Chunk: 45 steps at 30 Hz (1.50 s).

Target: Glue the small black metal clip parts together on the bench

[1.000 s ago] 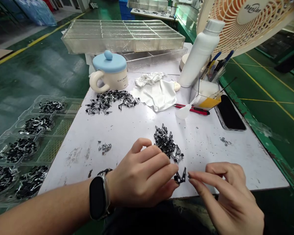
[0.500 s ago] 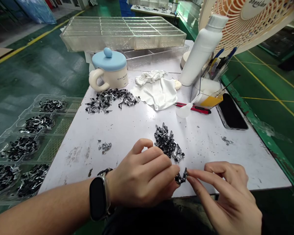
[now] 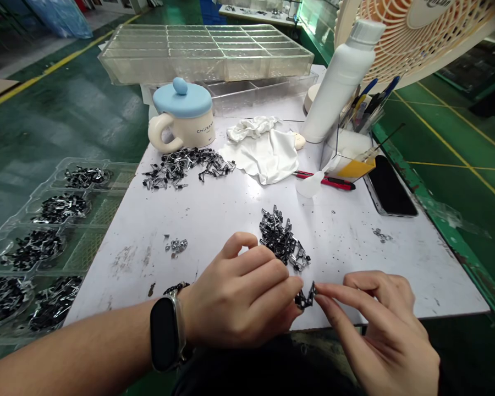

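My left hand (image 3: 245,294), with a watch on its wrist, is closed around small black-and-silver metal parts (image 3: 304,298) near the table's front edge. A few of them stick out past its fingertips; the rest are hidden in the palm. Thumb and index finger of my right hand (image 3: 379,324) are pinched at the upright tip of one of these parts. Whether a tiny piece sits between those fingertips I cannot make out. Just beyond both hands lies a heap of similar black-and-silver parts (image 3: 280,234).
Another pile of parts (image 3: 185,165) lies by a blue-lidded mug (image 3: 185,118). Small clear bits (image 3: 177,246) are left of my hands. A white cloth (image 3: 264,154), red utility knife (image 3: 334,182), white bottle (image 3: 340,82) and phone (image 3: 391,187) stand farther back. Filled trays (image 3: 61,209) sit at left.
Both hands hold almost the same position and grip. The view has shifted very slightly, and no part has visibly moved on the table.
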Each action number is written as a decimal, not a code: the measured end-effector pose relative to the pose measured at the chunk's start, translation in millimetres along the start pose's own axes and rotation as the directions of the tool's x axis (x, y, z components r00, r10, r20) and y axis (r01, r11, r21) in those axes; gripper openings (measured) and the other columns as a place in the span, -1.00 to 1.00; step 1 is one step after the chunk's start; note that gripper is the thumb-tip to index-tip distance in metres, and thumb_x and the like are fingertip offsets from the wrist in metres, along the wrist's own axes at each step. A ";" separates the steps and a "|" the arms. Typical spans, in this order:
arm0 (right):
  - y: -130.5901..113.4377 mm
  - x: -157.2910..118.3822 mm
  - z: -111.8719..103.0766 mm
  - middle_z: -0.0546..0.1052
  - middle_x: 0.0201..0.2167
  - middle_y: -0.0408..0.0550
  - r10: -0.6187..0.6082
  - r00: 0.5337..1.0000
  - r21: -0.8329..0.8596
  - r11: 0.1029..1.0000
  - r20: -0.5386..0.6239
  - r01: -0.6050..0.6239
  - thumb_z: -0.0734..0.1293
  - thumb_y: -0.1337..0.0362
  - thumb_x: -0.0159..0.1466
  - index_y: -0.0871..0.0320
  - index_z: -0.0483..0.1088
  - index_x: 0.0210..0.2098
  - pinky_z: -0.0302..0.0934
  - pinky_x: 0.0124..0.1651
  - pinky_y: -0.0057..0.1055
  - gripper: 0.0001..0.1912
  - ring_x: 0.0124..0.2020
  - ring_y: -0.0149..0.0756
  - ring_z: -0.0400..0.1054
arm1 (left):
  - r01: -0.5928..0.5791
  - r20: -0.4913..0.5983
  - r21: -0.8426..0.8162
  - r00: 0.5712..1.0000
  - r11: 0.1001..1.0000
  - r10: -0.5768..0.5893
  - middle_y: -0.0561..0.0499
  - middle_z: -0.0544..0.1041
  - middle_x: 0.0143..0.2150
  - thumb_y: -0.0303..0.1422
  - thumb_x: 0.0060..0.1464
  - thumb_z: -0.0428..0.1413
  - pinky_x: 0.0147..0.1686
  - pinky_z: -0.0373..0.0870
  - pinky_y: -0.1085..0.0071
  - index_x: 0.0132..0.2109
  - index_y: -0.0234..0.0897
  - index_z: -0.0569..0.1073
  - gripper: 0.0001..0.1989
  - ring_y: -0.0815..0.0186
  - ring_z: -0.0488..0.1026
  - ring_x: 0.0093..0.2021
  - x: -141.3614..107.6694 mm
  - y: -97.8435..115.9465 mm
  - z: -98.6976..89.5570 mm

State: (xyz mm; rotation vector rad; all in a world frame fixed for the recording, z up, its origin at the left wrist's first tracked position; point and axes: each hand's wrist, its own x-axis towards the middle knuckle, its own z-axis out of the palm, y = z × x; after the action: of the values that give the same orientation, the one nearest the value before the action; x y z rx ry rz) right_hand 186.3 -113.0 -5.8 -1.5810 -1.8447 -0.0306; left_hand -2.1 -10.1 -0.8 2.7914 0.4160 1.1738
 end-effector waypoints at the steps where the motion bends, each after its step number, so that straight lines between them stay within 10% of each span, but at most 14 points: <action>1: 0.1 -0.2 0.1 0.30 -0.34 -0.04 0.003 1.000 0.002 1.000 -0.001 -0.003 0.36 0.47 0.18 0.14 0.44 -0.21 -0.01 -0.27 -0.33 -0.80 -0.25 -0.34 0.17 | 0.000 0.003 -0.002 1.000 1.000 0.000 0.05 0.52 -0.44 -0.36 -0.02 0.21 -0.23 0.21 0.28 -0.21 -0.38 0.47 -0.79 0.37 0.38 -0.39 -0.1 -0.1 0.1; 45: -1.9 -6.1 -0.1 0.32 -0.32 -0.04 0.059 0.998 0.063 0.996 0.017 -0.060 0.36 0.46 0.18 0.12 0.43 -0.17 0.02 -0.24 -0.30 -0.77 -0.23 -0.31 0.18 | -0.003 -0.009 -0.007 1.000 1.000 0.003 0.04 0.50 -0.45 -0.33 0.00 0.20 -0.26 0.20 0.28 -0.23 -0.38 0.46 -0.78 0.35 0.38 -0.41 -1.0 1.8 1.7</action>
State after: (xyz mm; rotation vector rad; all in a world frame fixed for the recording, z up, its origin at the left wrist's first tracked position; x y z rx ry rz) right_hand 184.8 -118.8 -8.1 -1.5952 -1.7912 0.0663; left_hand -1.2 -12.0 -2.3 2.7825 0.4079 1.1863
